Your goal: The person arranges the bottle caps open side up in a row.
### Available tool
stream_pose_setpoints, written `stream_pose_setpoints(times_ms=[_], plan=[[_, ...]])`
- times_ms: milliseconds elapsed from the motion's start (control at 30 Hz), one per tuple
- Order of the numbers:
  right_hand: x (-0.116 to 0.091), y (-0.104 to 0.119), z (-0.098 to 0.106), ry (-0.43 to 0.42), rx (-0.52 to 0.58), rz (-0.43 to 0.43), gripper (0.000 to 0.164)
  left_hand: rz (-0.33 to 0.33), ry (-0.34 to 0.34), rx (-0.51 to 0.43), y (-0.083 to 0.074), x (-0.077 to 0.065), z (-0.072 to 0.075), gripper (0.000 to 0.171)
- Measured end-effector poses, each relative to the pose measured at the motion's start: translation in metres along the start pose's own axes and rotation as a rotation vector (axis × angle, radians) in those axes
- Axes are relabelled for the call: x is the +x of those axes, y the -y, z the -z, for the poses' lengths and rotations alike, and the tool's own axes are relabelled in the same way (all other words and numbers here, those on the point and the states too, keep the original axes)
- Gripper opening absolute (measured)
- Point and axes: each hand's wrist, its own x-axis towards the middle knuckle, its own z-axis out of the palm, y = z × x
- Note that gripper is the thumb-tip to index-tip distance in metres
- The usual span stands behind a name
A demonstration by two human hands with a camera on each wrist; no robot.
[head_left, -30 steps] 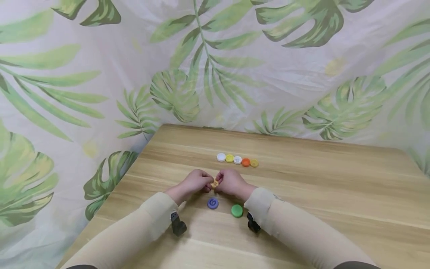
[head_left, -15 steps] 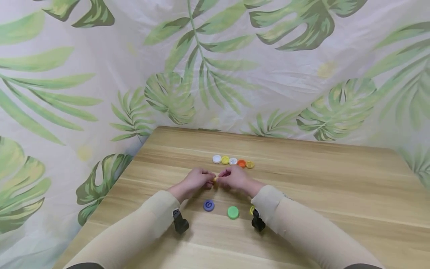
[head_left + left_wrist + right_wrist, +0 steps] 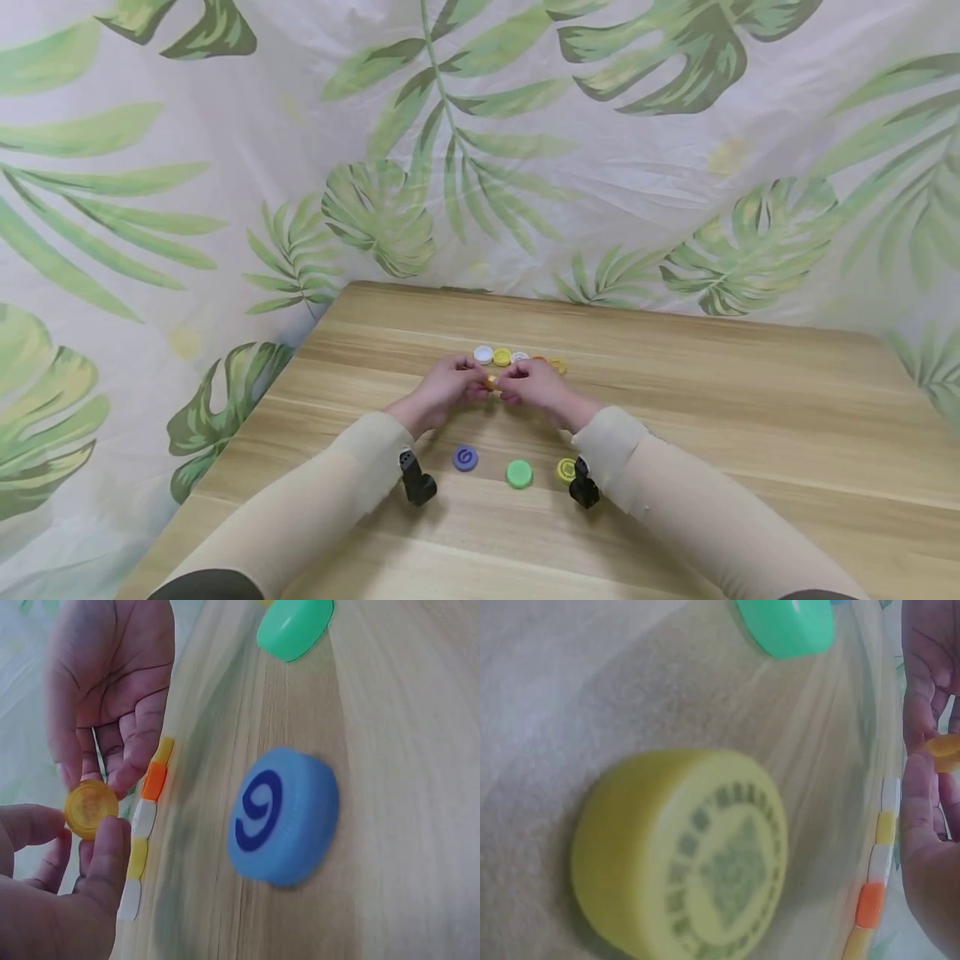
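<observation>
The left hand [image 3: 450,386], beyond and left of the green bottle cap [image 3: 519,474], pinches the rim of an amber bottle cap [image 3: 91,810]. A blue bottle cap [image 3: 465,457] lies near the green cap's left. Beyond the green cap, slightly left, the amber one sits between both hands — likely light, stiff and sturdy, though smooth enough to slip; opposite sides of its rim should hold surest. The right hand [image 3: 536,387], beyond and slightly right of the green cap, also pinches the amber cap.

Curled 6-or-9 sign [image 3: 274,796] on blue cap [image 3: 304,817], blurred characters [image 3: 682,862] ringing square print [image 3: 735,871] on yellow cap [image 3: 626,851]
</observation>
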Motion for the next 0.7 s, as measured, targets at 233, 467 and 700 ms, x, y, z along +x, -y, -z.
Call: stream_pose_setpoints(times_ms=[233, 467, 700], plan=[[0.001, -0.002, 0.003, -0.019, 0.044, 0.006, 0.013, -0.022, -0.036, 0.002, -0.001, 0.003, -0.007, 0.012], [0.002, -0.001, 0.007, -0.029, 0.102, -0.001, 0.011, -0.020, -0.037, -0.021, 0.001, 0.006, -0.013, 0.017], [0.002, -0.003, 0.011, -0.067, 0.108, 0.001, 0.008, -0.029, -0.035, -0.011, 0.002, 0.006, -0.019, 0.022]])
